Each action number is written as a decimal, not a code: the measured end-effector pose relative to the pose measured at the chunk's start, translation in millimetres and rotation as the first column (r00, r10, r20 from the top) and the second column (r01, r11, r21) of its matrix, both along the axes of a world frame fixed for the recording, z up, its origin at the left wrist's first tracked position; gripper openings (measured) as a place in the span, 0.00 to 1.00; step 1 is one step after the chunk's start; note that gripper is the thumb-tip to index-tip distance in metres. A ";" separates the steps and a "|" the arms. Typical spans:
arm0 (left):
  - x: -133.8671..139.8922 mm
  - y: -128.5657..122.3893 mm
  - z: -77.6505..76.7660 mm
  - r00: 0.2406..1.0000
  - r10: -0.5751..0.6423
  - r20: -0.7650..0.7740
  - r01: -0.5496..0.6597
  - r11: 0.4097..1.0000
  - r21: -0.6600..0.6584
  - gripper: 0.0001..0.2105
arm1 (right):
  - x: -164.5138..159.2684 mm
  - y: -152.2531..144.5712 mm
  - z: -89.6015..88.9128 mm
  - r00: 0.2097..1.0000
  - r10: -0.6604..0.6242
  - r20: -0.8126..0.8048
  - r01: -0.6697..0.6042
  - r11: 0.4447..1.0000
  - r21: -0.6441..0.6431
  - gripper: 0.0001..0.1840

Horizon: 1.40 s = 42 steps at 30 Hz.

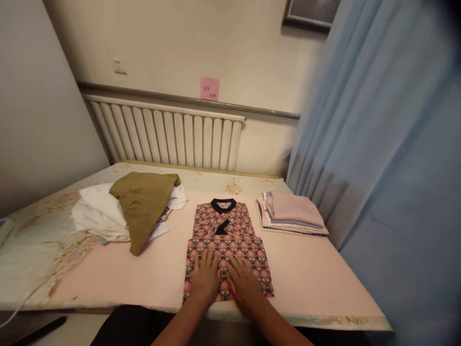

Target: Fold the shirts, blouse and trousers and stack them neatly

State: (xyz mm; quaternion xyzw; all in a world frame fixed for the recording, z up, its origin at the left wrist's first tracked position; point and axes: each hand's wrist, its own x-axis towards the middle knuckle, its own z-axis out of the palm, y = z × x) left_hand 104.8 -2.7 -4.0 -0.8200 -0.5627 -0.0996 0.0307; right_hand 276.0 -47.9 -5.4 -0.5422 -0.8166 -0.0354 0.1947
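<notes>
A patterned pink shirt (225,247) with a black collar lies folded in front of me, its collar end pointing to the wall. My left hand (205,276) rests flat on its lower left part, fingers stretched out. Beside it, my right hand (245,283) lies flat on the lower right part, also with fingers extended. Neither hand grips the cloth. A small black piece (222,228) shows on the shirt's front below the collar. Under the shirt is a pale pink sheet (306,274) spread over the table.
A loose heap of white garments (101,211) with an olive-brown garment (146,192) on top lies at the left. On the right sits a stack of folded clothes (293,211). A blue curtain (374,125) hangs along the right side; a radiator (173,132) stands behind the table.
</notes>
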 end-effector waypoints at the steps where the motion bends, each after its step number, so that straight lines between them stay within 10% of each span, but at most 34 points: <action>1: 0.6 5.8 0.1 0.999 -0.033 0.004 0.033 0.999 0.003 0.24 | -1.8 5.3 1.7 1.000 0.013 0.002 -0.013 1.000 -0.001 0.24; 21: -12.3 59.3 0.1 0.999 -0.031 0.036 0.027 0.994 0.102 0.25 | 40.1 68.2 2.1 0.957 -0.288 -0.012 0.287 0.955 -0.069 0.29; 42: -75.5 5.8 -20.9 0.968 -0.251 0.014 0.247 0.959 0.137 0.25 | 86.3 -42.8 4.1 1.000 -0.002 0.009 0.003 0.997 -0.072 0.34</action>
